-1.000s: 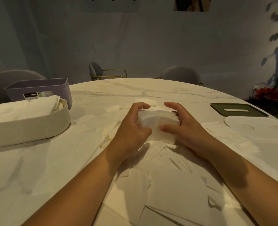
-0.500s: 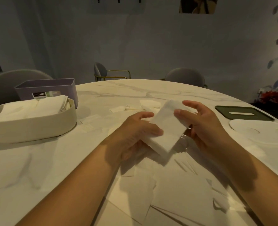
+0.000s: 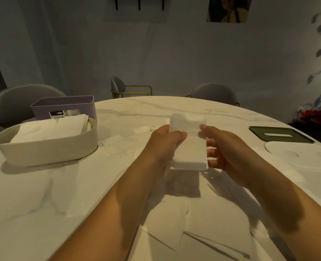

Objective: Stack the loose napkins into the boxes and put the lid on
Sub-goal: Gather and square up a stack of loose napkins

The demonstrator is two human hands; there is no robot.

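Both hands hold one small stack of white paper napkins [image 3: 188, 140] in the air above the middle of the round white marble desk [image 3: 33, 194], clear of the surface. The left hand [image 3: 165, 146] grips the left edge of the stack, with the thumb on top and the fingers below. The right hand [image 3: 223, 147] holds the right edge in the same way, and its fingers [image 3: 211, 144] show under the paper, a little spread. The long axis of the stack points away from the person, and the near short edge looks even. The cream oval box [image 3: 42, 153] lies to the left of the hands, well apart from them, and it already has white napkins inside that reach about to its rim. Its long axis goes across the view, so it is crosswise to the stack. Just behind it stands the purple rectangular box [image 3: 65, 104]; how full that one is I cannot tell. The left hand is the nearer one to both boxes, so I judge that the coming move goes leftward, and maybe the stack must be turned to fit. The dark green rectangular lid [image 3: 280, 136] and the white oval lid [image 3: 297, 155] lie on the right, on the far side from the boxes. Many loose white napkins [image 3: 167, 228] are still on the desk under the forearms, so the lids probably come later.
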